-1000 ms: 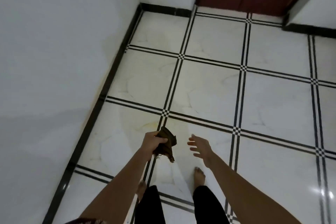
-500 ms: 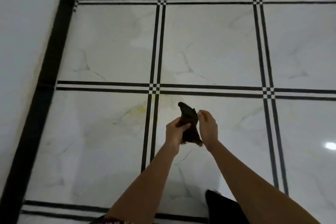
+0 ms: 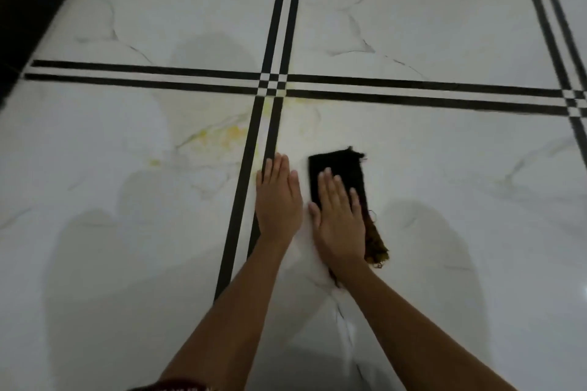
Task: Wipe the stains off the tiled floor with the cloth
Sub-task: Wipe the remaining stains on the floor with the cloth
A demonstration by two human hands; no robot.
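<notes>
both hands lie flat, fingers straight and close together. the left hand (image 3: pixel 278 200) rests bare on the floor (image 3: pixel 460 200), its fingertips touching the double black stripes (image 3: pixel 251 149). the right hand (image 3: pixel 340 219) presses down on the dark cloth (image 3: pixel 338 165), just beside the left. the cloth is spread flat, its long axis running away from the person, roughly along those stripes, with a frayed end showing behind the palm. the yellow stains (image 3: pixel 227 133) lie ahead and to the left, mostly across the stripes and up toward their crossing. the left hand is nearer them, but the cloth sits under the right, so the wipe likely has to sweep left and forward over the stripes.
</notes>
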